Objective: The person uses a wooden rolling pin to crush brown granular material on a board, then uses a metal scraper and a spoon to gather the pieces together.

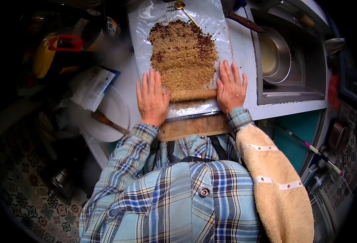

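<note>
A wooden rolling pin (pixel 193 95) lies across the near part of a clear plastic sheet or bag (pixel 140 50). Flat on its left end rests my left hand (pixel 152 98), fingers pointing away from me. My right hand (pixel 231 86) lies palm down over the right end, fingers slightly spread. Beyond the pin spreads a broad layer of light brown crumbs or grains (pixel 183 60) with darker bits, mostly at the far and right edges. Some crumbs show on the near side of the pin too. Under the plastic is a wooden board (pixel 193 127).
A gold spoon (pixel 179 5) and a clear round lid (pixel 151 10) lie at the far end. Left are a white plate (pixel 122 106), a wooden-handled utensil (pixel 108 121) and a packet (pixel 98 91). Right, a brown-handled knife (pixel 245 22) lies by the sink (pixel 306 94), which holds a metal pot (pixel 284 57).
</note>
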Demonstrator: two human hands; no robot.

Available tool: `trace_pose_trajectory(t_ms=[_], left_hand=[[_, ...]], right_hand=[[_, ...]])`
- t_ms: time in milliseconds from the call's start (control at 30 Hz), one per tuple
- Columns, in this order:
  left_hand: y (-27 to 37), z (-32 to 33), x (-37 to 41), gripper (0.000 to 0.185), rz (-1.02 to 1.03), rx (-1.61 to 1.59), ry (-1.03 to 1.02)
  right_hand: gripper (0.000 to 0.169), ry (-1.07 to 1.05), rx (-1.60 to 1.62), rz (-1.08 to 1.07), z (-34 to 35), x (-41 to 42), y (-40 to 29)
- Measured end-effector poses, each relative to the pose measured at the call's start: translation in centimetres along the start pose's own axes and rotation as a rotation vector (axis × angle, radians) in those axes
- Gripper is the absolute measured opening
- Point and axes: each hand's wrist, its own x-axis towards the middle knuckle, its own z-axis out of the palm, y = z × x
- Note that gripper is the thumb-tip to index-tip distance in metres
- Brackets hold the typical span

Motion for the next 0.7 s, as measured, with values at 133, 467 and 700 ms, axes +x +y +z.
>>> trace_pose_trajectory(t_ms=[133,467,700], left_hand=[[-0.8,-0.3,6.7,0.054,0.042,0.017,0.113],[-2.1,0.9,11.8,0.059,-0.066,-0.145,0.214],[0.0,0.9,2.6,0.058,-0.071,-0.014,0.159]], right_hand=[[0.052,0.111,0.029,0.040,0.1,6.1,0.3],[0.051,0.190,0.019,0.054,1.6,11.2,1.1],[0.053,0.083,0.053,0.076,0.9,1.9,0.0]])
